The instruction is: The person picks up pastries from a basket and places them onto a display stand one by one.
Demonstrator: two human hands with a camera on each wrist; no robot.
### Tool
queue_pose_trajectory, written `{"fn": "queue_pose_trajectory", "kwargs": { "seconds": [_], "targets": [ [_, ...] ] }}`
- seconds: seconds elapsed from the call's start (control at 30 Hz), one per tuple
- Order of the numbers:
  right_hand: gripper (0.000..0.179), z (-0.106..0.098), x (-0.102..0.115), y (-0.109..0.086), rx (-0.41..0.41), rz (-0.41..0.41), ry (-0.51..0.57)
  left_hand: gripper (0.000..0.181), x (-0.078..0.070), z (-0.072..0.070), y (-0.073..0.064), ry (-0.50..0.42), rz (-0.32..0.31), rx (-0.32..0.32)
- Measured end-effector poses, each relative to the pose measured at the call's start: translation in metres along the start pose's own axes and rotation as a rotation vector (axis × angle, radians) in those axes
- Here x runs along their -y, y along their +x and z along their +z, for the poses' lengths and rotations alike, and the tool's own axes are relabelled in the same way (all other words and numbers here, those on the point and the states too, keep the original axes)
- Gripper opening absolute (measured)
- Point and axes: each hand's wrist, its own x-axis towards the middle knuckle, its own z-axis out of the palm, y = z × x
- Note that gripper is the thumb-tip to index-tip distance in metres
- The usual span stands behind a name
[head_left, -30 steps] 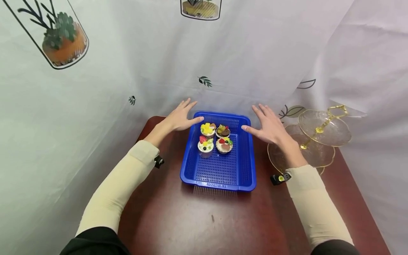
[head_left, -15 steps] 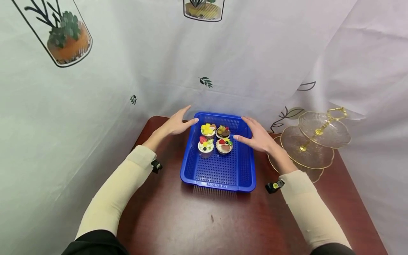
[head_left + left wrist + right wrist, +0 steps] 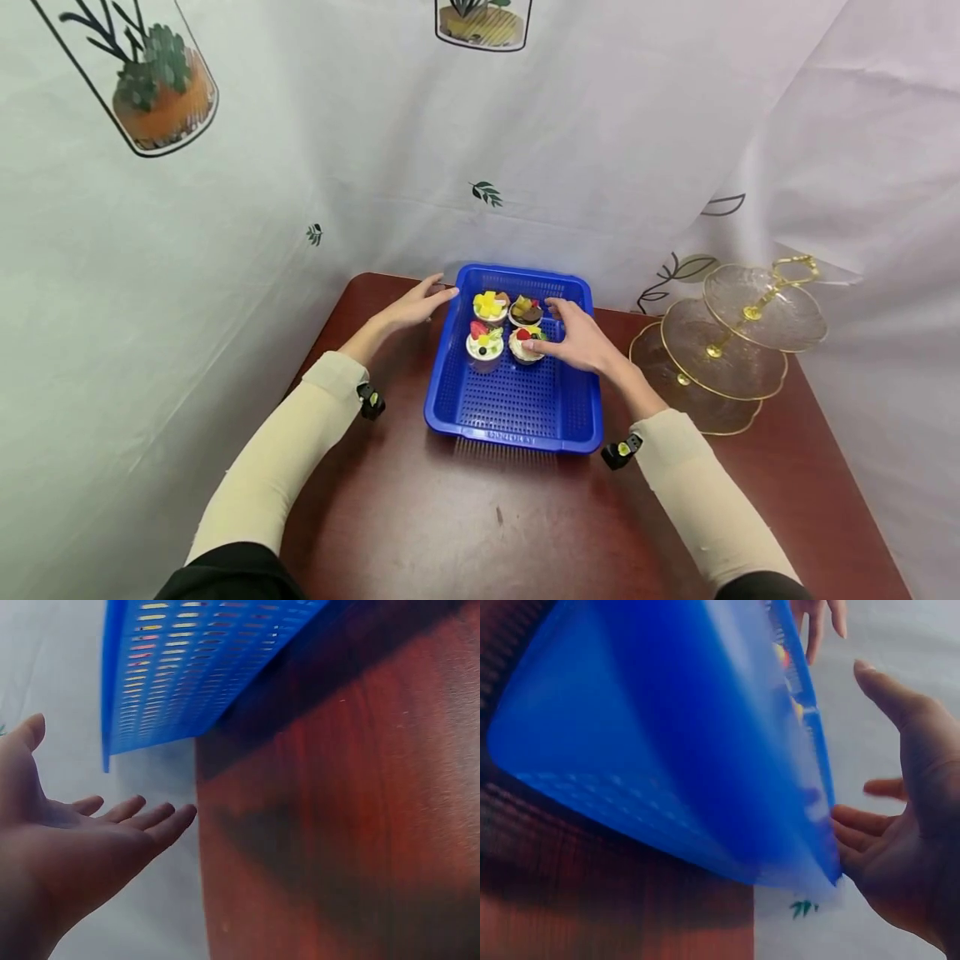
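Observation:
A blue plastic basket (image 3: 510,400) holds several small fruit-topped cupcakes: a yellow-topped one (image 3: 489,305), a chocolate one (image 3: 528,314), one with strawberry and cream (image 3: 483,342), and a red-berry one (image 3: 522,353). Over the basket's right side reaches my right hand (image 3: 587,340), thumb in front of the red-berry cupcake and fingers beyond it near the chocolate one. The right wrist view shows its thumb and fingers well apart, nothing between them. My left hand (image 3: 408,308) hovers beside the basket's left rim, palm toward it; in the left wrist view its fingers are spread and hold nothing.
To the right, a three-tier glass stand (image 3: 723,348) with gold rims and a gold handle is on the reddish-brown table (image 3: 420,517). White patterned cloth (image 3: 375,150) hangs behind the table's back edge and along both sides.
My right hand has moved left and down from beyond the basket's right rim to over the cupcakes. My left hand has lowered slightly and shifted left. The basket and cupcakes look unmoved.

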Motion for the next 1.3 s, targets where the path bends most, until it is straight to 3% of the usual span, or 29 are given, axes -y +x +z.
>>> {"fn": "queue_pose_trajectory", "kwargs": {
  "seconds": [0.13, 0.27, 0.7, 1.0, 1.3],
  "targets": [
    [0.092, 0.009, 0.001, 0.002, -0.006, 0.016, 0.021, 0.083, 0.01, 0.008, 0.005, -0.221, -0.047, 0.036],
    [0.087, 0.016, 0.0, 0.004, -0.001, 0.017, 0.02, 0.077, 0.014, 0.015, 0.007, -0.338, -0.079, 0.069],
    [0.085, 0.031, 0.003, 0.01, 0.014, 0.048, 0.043, 0.063, 0.023, 0.029, 0.009, -0.36, -0.1, 0.1],
    [0.079, 0.041, 0.006, 0.011, -0.017, 0.089, 0.029, 0.056, 0.025, 0.032, 0.01, -0.413, -0.052, 0.154],
    [0.076, 0.045, 0.004, 0.015, -0.022, 0.148, 0.065, 0.057, 0.023, 0.031, 0.008, -0.425, -0.044, 0.153]
  ]
}}
